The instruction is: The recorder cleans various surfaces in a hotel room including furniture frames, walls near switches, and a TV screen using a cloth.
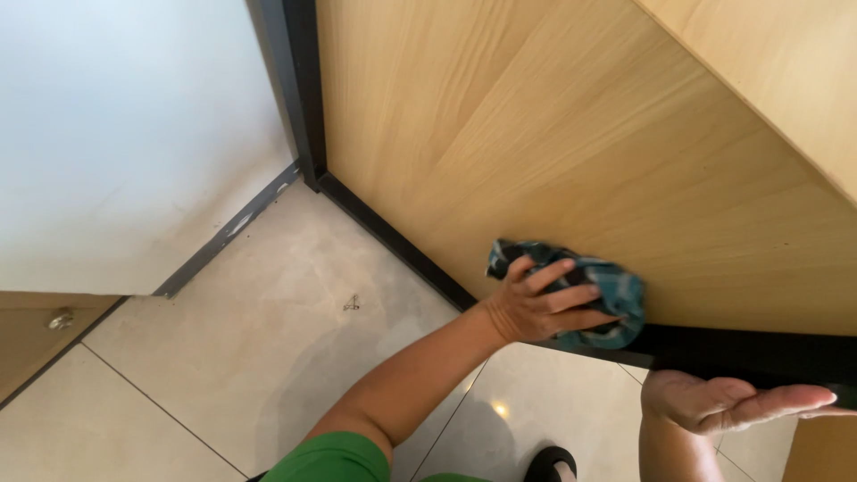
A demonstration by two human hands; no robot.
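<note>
Pale floor tiles [223, 357] with a small dark scrap [352, 303], white wall [125, 134], black shoe [552, 464].

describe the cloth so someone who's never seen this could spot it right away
Find the big light wooden panel filling the upper right, then follow it down to the black strip along its bottom edge. Just above that strip, the left hand presses a crumpled cloth against the wood. It is the only teal, dark-checked thing among plain wood and pale floor tiles.

Tiled floor [268, 357] open leftward; wooden panel [580, 161] and white wall [125, 134] block.
</note>
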